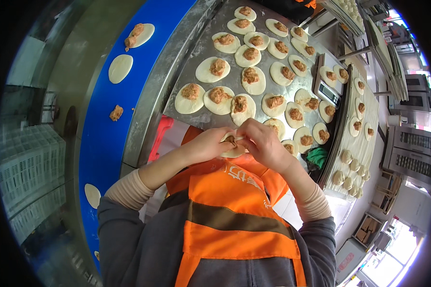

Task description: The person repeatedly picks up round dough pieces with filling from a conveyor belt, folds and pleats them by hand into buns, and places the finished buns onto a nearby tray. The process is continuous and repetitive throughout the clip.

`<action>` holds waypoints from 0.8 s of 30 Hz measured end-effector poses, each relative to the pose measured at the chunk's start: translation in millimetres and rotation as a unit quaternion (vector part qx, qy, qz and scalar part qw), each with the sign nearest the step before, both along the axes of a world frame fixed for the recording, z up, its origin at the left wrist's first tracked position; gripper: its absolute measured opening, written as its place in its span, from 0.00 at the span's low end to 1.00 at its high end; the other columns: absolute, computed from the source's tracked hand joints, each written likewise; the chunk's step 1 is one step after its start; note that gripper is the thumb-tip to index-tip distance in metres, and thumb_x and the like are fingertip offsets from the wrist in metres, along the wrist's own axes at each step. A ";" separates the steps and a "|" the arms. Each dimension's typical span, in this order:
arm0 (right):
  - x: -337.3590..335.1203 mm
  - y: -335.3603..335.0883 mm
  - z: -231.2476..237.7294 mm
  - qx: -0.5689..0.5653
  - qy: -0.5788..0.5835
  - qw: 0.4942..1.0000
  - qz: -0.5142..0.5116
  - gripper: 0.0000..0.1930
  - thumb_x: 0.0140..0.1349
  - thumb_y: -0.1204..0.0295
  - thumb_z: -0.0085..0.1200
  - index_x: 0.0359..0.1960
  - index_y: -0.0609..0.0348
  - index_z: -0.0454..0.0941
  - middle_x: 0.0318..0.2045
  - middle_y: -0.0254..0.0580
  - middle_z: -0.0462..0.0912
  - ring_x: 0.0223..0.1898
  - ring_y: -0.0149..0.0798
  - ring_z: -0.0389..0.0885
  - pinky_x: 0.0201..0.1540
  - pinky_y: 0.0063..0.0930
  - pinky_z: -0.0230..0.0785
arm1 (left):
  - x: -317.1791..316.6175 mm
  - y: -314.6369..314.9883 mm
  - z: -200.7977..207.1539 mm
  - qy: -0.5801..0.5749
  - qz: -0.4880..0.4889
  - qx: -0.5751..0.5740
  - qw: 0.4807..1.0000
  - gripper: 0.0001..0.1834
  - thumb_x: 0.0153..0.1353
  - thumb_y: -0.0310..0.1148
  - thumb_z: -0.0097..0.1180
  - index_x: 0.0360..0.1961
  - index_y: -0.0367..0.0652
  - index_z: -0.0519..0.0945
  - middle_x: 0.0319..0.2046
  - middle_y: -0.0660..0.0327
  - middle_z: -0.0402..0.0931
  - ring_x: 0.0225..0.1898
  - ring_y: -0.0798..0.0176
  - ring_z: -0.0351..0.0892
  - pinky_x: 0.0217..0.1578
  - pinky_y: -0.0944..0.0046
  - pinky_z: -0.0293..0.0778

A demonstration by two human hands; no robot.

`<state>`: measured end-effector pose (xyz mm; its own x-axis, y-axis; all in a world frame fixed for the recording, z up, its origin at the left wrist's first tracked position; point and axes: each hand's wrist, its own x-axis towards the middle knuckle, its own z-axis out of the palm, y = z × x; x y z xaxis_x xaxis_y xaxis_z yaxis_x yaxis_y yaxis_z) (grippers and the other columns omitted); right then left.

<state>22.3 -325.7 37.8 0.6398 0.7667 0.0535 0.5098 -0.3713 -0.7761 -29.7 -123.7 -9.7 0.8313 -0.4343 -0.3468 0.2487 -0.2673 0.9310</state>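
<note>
Between my two hands is a filled dough wrapper (232, 149), its edge gathered round a dark patch of filling. My left hand (210, 144) cups it from the left, fingers closed on its side. At the upper right, my right hand (262, 142) pinches the rim of the dough. Just beyond lie several flat dough rounds, each topped with a lump of orange-brown filling; the nearest is a dough round (243, 109) on the metal table (189, 71). What lies under the held wrapper is hidden by my hands.
On the left runs a blue conveyor belt (111, 93) bearing dough rounds and a loose lump of filling (116, 113). A digital scale (328, 93) sits at the table's right side. Farther right, a long tray (357, 143) carries closed buns (347, 156). A green cloth (317, 156) lies near the table corner.
</note>
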 end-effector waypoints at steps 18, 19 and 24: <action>0.3 -3.0 -0.1 0.010 -0.012 1.000 0.007 0.10 0.56 0.78 0.60 0.39 0.61 0.74 0.32 0.43 0.78 0.34 0.47 0.80 0.36 0.35 0.73 | -10.9 -8.5 -15.1 -0.008 0.047 -0.091 0.995 0.18 0.67 0.31 0.53 0.56 0.37 0.71 0.41 0.56 0.78 0.38 0.66 0.79 0.37 0.66 0.75; -3.3 -0.5 2.1 0.031 0.071 0.997 -0.022 0.10 0.55 0.78 0.61 0.38 0.61 0.74 0.32 0.43 0.78 0.34 0.47 0.80 0.37 0.36 0.73 | -13.2 -10.6 -17.6 -0.088 0.041 -0.106 0.990 0.17 0.66 0.30 0.53 0.54 0.37 0.71 0.41 0.55 0.78 0.41 0.65 0.79 0.39 0.64 0.76; 2.0 0.0 -5.6 -0.031 -0.185 0.978 0.085 0.16 0.56 0.81 0.59 0.46 0.59 0.73 0.34 0.43 0.78 0.34 0.47 0.81 0.36 0.35 0.74 | 6.2 -5.7 5.5 0.025 -0.052 0.045 0.997 0.18 0.65 0.30 0.53 0.53 0.35 0.72 0.41 0.53 0.79 0.44 0.61 0.81 0.42 0.59 0.76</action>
<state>24.3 -325.7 32.1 0.4477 0.8697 0.2076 0.8105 -0.2967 -0.5050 -23.5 -129.4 -4.1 0.7637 -0.4824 -0.4290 0.2616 -0.3763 0.8888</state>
